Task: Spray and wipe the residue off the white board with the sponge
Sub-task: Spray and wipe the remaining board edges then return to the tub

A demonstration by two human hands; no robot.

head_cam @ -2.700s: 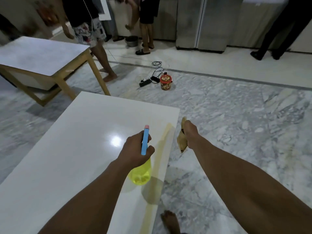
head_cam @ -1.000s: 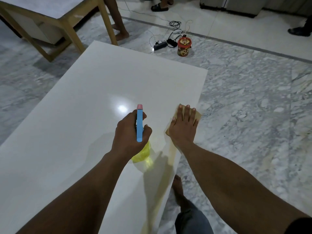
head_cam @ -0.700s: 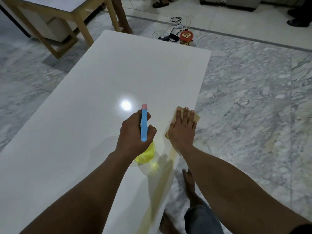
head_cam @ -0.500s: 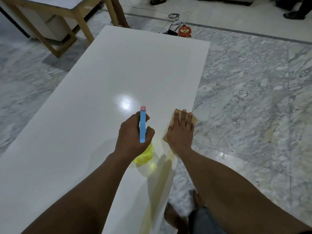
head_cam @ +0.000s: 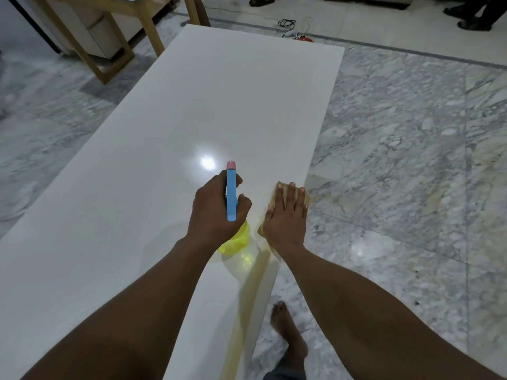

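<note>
A long glossy white board (head_cam: 170, 138) runs away from me, lying flat. My left hand (head_cam: 216, 209) is wrapped around a spray bottle (head_cam: 231, 196) with a blue head, a pink nozzle tip and a yellow body; it is held just above the board near the right edge. My right hand (head_cam: 288, 215) lies flat, fingers spread, pressing a tan sponge (head_cam: 280, 187) on the board's right edge. Most of the sponge is hidden under the palm. A yellowish streak (head_cam: 252, 292) runs along the right edge nearer to me.
Grey marble floor (head_cam: 397, 160) surrounds the board. My bare foot (head_cam: 288, 333) stands right of the board. A wooden-legged table (head_cam: 109, 31) stands at the far left. Cables and a power strip (head_cam: 295, 30) lie beyond the far end. Other people's feet (head_cam: 472, 17) show at the top.
My right hand, earlier off the board's edge with the sponge, now presses it flat on the right edge. The view has tilted down and shifted. The spray bottle stays in my left hand.
</note>
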